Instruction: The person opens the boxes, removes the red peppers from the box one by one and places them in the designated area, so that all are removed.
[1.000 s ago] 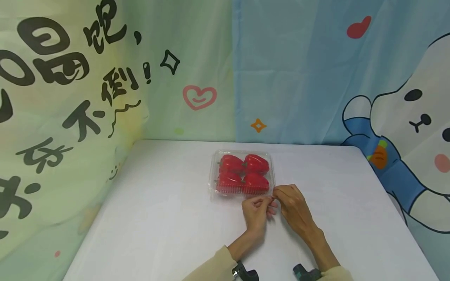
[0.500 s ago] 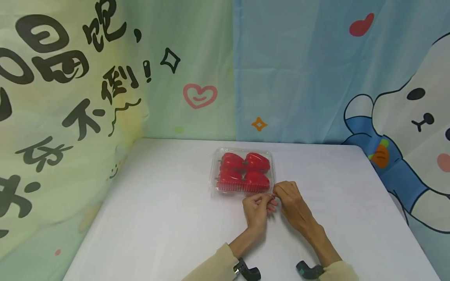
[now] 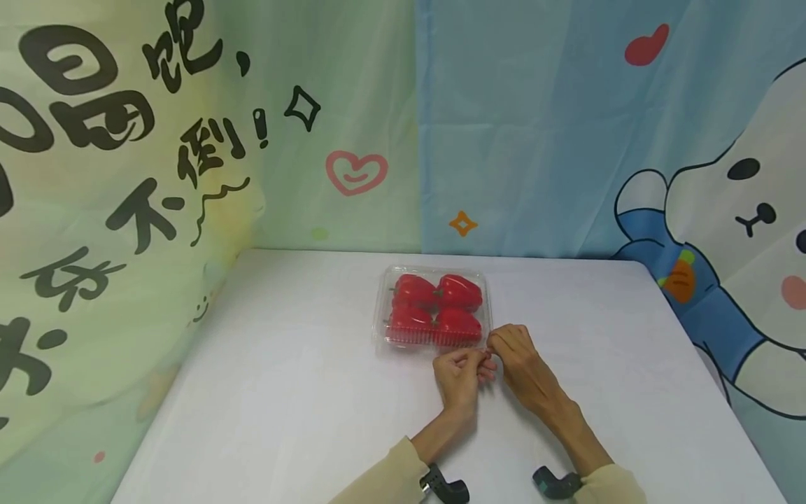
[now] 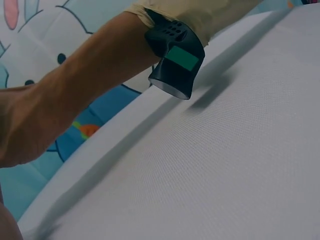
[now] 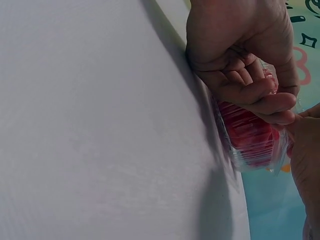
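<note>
One backdrop (image 3: 504, 105), one white table (image 3: 302, 399), one clear box (image 3: 431, 270) on it.

The box sits midway across the table, toward its far edge. Left hand (image 3: 458, 378) and right hand (image 3: 519, 360) meet at the box's near right corner. In the right wrist view, the left fingers (image 5: 275, 103) are curled inward, tips close to the right hand. The right fingers bend down to the same spot, partly hidden; I cannot tell whether either hand pinches the box's edge. Four red peppers (image 3: 460, 292) lie inside, two by two. Each wrist wears a black camera (image 4: 177, 60).
</note>
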`<state>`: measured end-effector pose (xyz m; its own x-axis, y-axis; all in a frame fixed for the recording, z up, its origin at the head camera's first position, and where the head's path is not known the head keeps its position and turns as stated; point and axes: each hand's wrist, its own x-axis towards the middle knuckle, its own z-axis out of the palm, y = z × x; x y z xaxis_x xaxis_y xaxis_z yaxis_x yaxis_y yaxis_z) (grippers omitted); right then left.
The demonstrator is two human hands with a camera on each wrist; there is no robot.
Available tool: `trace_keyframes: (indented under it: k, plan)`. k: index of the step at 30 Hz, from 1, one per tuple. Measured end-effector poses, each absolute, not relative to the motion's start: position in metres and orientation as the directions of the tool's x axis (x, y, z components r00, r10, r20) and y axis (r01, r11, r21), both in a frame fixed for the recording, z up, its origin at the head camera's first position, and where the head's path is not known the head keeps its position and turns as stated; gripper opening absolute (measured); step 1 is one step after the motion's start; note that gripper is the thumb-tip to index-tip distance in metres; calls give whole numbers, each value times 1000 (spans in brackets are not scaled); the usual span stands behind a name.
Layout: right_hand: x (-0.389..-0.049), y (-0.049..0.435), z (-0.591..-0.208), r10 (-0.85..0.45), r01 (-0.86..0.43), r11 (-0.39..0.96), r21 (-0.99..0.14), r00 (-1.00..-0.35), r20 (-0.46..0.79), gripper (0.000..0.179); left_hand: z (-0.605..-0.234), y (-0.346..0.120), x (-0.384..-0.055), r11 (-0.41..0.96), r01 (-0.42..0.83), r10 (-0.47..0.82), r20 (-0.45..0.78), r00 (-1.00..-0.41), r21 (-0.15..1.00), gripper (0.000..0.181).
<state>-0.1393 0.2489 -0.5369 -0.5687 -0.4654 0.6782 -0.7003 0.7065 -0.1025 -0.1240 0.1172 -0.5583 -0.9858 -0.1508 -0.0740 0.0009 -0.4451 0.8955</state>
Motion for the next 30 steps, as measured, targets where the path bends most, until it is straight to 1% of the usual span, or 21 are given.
trace_keyframes:
  k: [8, 14, 22, 30]
  plan:
    - [-143, 249, -533, -491, -722, 686, -95, -555, 672, 40, -558, 118, -127, -441, 22, -163, -56, -985, 897, 15]
    - [-144, 249, -533, -496, -721, 688, -86, -553, 670, 40, -556, 119, -127, -465, 10, -177, -81, -981, 885, 14]
    - [-145, 248, -531, -513, -718, 692, -72, -560, 651, 44, -554, 119, -128, -487, -4, -185, -107, -977, 873, 14]
    - [-145, 250, -530, -529, -714, 698, -64, -573, 626, 42, -555, 120, -128, -482, -21, -195, -130, -972, 876, 14]
